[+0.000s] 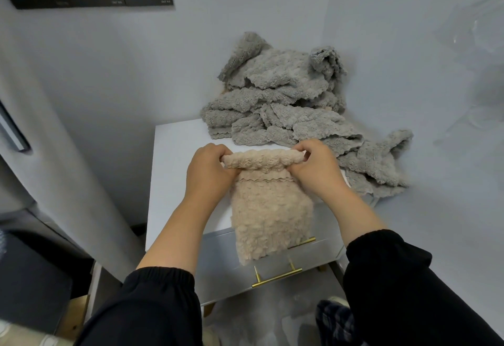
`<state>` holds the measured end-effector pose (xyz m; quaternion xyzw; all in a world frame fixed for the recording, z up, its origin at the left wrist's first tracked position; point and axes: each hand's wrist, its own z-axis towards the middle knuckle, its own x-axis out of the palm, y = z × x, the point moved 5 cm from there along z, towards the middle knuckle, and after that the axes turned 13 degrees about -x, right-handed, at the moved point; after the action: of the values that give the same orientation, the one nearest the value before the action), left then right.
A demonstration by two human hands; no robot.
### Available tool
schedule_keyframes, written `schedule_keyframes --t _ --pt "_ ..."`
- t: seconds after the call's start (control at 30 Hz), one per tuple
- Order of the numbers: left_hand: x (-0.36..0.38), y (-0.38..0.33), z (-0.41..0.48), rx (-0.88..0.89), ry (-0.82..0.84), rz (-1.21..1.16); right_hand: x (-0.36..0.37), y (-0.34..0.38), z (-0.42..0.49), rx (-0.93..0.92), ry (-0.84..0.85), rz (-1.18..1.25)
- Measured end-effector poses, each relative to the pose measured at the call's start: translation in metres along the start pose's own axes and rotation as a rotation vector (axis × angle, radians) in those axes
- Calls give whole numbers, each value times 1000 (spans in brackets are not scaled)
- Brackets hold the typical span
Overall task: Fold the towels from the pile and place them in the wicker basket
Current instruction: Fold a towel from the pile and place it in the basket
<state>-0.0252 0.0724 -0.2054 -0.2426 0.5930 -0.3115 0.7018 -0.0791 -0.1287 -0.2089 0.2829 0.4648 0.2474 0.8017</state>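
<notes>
Left hand (pixel 208 173): my fingers (pixel 218 152) are gripping the beige towel (pixel 271 212).
Right hand (pixel 317 172): gripping it too.
Grey pile (pixel 278 100): lying behind, on the bench (pixel 177 160).

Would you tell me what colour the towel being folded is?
Beige towel; the head view shows it.

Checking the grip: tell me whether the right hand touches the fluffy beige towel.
Touching. Head view: the right hand pinches a corner of the fluffy beige towel.
</notes>
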Motion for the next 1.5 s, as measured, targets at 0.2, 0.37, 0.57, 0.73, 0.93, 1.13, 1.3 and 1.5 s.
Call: schedule_keyframes --t 0.2,0.37,0.57,0.73,0.93,1.13,1.3,1.5 --pt "5 0 -3 150 -15 70 0 0 -1 -83 24 -125" --pt "6 2 -6 160 208 51 -8 -2 -3 -50 175 -115" --pt "3 6 -9 140 387 72 -19 0 -9 -30 326 -80" --pt "0 8 -13 133 533 149 -24 -1 -15 20 451 -87" --pt "0 7 -16 57 606 113 -22 -3 -20 25 471 -63" --pt "7 4 -14 65 466 195 -15 -5 -20 20 484 -88" --pt "12 11 -14 -16 526 159 -11 -10 -19 53 481 -64" --pt "14 6 -13 -11 480 140 -9 -6 -16 90 434 18"
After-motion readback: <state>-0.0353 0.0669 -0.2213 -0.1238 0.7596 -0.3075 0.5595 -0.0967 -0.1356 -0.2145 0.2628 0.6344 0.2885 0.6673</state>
